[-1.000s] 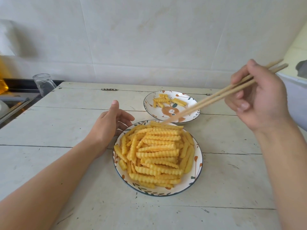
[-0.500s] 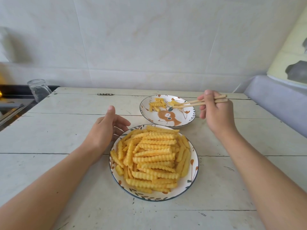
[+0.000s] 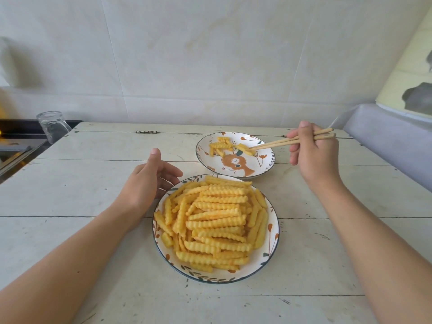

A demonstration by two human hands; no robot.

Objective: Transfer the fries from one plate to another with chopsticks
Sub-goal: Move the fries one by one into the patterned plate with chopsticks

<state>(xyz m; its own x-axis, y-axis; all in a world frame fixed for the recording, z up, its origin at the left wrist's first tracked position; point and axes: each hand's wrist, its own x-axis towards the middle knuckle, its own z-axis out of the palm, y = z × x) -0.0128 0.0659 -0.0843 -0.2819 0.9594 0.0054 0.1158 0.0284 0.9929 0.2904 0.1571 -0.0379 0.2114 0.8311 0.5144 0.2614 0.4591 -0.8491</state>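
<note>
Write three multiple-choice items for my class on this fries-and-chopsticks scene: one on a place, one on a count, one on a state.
1. Where are the tips of the chopsticks?
A. Over the far plate
B. Over the near plate
C. On the table

2. How many plates are on the table?
A. One
B. Two
C. Three

3. What is the left hand doing?
A. Gripping a glass
B. Holding chopsticks
C. Resting open beside the near plate

Answers:
1 A, the tips meet a fry on the far plate.
2 B, only two plates show.
3 C, its fingers are spread and empty.
</note>
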